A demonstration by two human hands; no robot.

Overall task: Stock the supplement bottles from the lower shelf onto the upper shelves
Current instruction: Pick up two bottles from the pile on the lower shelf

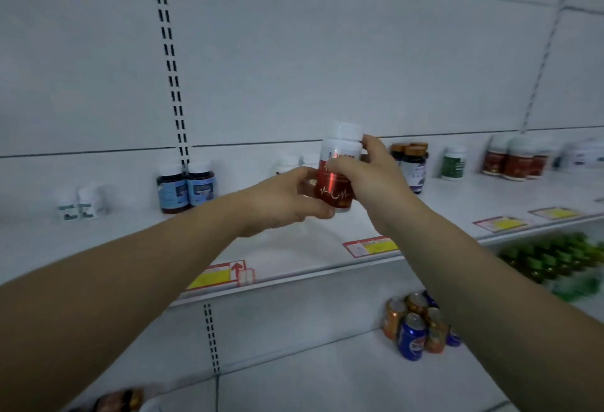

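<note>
We have the bottle (333, 187) gripped in both hands. Our left hand (284, 197) curls round its lower part from one side, and our right hand (372, 179) wraps the other side, with fingers reaching up toward the white cap (349, 132). The bottle is upright in the air above the upper shelf (294, 254), not yet set down.

It looks like a plastic bottle with a glossy red label, so we judge it light, stiff and hardly fragile, though the shiny wrap could slip. The body below the cap seems the place to hold it, since a cap may turn.

Dark bottles (412, 163) stand behind our right hand, partly covered by it, and the pale bottles behind the held one barely show. The whole view is blurred, so we can read no label. At the bottom left a brown bottle (119, 400) on the lower shelf is cut off by the frame.
</note>
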